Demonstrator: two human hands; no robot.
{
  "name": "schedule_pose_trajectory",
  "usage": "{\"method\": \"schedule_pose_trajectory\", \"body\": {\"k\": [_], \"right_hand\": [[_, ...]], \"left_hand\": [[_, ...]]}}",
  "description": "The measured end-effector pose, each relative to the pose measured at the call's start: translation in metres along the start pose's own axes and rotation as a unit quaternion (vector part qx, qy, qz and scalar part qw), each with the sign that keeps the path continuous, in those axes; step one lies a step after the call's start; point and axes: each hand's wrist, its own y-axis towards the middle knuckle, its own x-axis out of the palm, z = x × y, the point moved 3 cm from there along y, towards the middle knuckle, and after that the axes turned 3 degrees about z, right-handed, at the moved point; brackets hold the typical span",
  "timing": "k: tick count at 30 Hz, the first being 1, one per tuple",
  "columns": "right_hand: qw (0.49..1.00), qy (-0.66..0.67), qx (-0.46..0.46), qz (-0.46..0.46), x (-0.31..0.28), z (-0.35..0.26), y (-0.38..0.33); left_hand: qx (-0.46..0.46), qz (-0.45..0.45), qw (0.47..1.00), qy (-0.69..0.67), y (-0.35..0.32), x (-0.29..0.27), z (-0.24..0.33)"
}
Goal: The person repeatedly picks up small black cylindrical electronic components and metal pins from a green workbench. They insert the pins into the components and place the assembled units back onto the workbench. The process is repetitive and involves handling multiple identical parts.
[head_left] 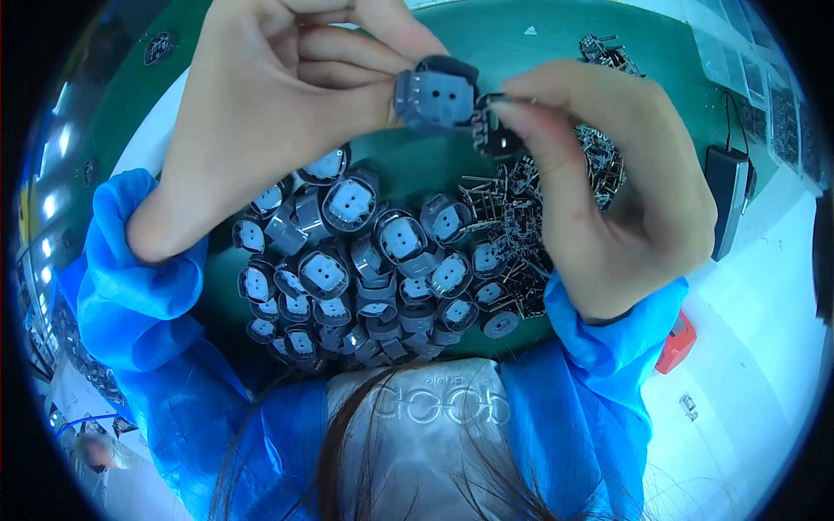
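My left hand (278, 113) pinches a grey housing (441, 102) by its left edge; my right hand (647, 130) pinches a dark part (499, 139) (just beside it).

Heaped housings (400, 237) and components (519, 217) mark a workshop.

A flat green mat (486, 30) covers part of a white tabletop (738, 382). By its right edge sits a black rectangular device (726, 200) with a thin black cable (744, 126), between clear plastic bins (764, 82) and a red angular object (678, 345).
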Motion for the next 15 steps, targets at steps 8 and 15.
{"method": "schedule_pose_trajectory", "body": {"k": [8, 15], "right_hand": [[0.999, -0.009, -0.013, -0.034, -0.003, 0.011, -0.001], [0.992, 0.06, 0.042, -0.102, -0.01, -0.002, 0.014]], "left_hand": [[-0.043, -0.057, 0.996, -0.058, 0.012, 0.005, 0.009], [0.019, -0.071, 0.997, 0.005, 0.007, 0.004, 0.024]]}}
